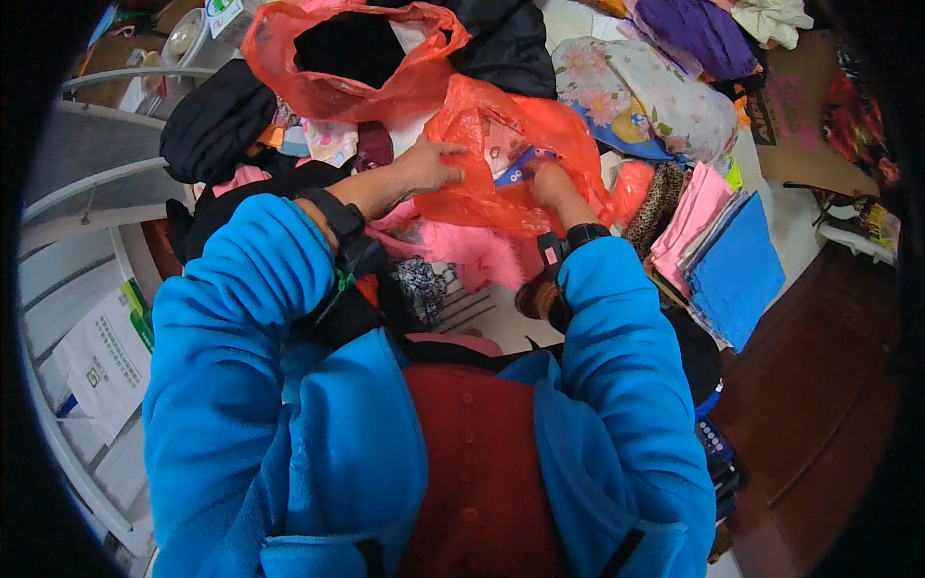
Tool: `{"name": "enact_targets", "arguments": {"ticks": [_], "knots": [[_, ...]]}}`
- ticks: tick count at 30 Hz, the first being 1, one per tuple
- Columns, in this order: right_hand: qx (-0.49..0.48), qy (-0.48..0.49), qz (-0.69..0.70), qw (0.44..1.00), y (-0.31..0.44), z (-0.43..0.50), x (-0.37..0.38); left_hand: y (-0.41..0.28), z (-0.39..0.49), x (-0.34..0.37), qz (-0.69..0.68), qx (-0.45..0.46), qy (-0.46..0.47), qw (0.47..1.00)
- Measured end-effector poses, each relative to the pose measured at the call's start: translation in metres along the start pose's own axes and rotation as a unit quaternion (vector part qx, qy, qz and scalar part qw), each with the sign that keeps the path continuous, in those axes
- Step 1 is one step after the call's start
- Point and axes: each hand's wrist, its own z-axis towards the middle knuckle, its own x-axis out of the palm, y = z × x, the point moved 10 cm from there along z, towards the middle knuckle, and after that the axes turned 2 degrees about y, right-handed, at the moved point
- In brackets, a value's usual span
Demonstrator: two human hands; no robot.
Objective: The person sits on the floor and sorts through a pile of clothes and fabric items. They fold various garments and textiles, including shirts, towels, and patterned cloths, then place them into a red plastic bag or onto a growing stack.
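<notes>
A red plastic bag point(462, 195) lies open before me with folded pale pink patterned cloth point(502, 144) and a blue patterned cloth point(514, 173) inside. My left hand point(431, 167) rests at the bag's left edge, thumb and forefinger apart. Whether its hidden fingers pinch the plastic, I cannot tell. Inside the mouth of the bag, my right hand point(555, 184) is curled on the blue cloth's right end; its fingertips are mostly hidden. Pink fluffy fabric point(473, 249) sits just below the bag. A second red plastic bag point(347, 105) stands behind, with black fabric point(350, 50) in it.
To the right are folded blue cloth point(737, 271), pink cloth point(690, 217), leopard-print fabric point(654, 206) and floral fabric point(650, 87). A cardboard piece point(809, 108) lies beyond. On the left are a black fabric bundle point(217, 123) and a white metal rack point(94, 224).
</notes>
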Motion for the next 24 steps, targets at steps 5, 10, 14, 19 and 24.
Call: {"name": "enact_targets", "arguments": {"ticks": [5,10,14,19,24], "knots": [[-0.081,0.31,-0.008,0.947,0.003,-0.039,0.131,-0.025,-0.013,-0.003,-0.133,-0.019,0.121,0.984],[-0.149,0.318,-0.078,0.933,0.027,-0.055,0.161,-0.073,-0.055,-0.057,0.005,0.057,0.129,0.99],[-0.03,0.161,-0.077,0.983,0.012,-0.004,0.102,-0.087,-0.066,-0.073,-0.001,0.077,0.135,0.988],[0.121,0.088,-0.073,0.986,-0.04,0.016,0.062,-0.084,-0.066,-0.075,-0.058,0.07,0.147,0.985],[0.087,0.276,-0.151,0.945,-0.046,0.003,0.094,-0.082,-0.064,-0.084,-0.143,0.042,0.112,0.982]]}}
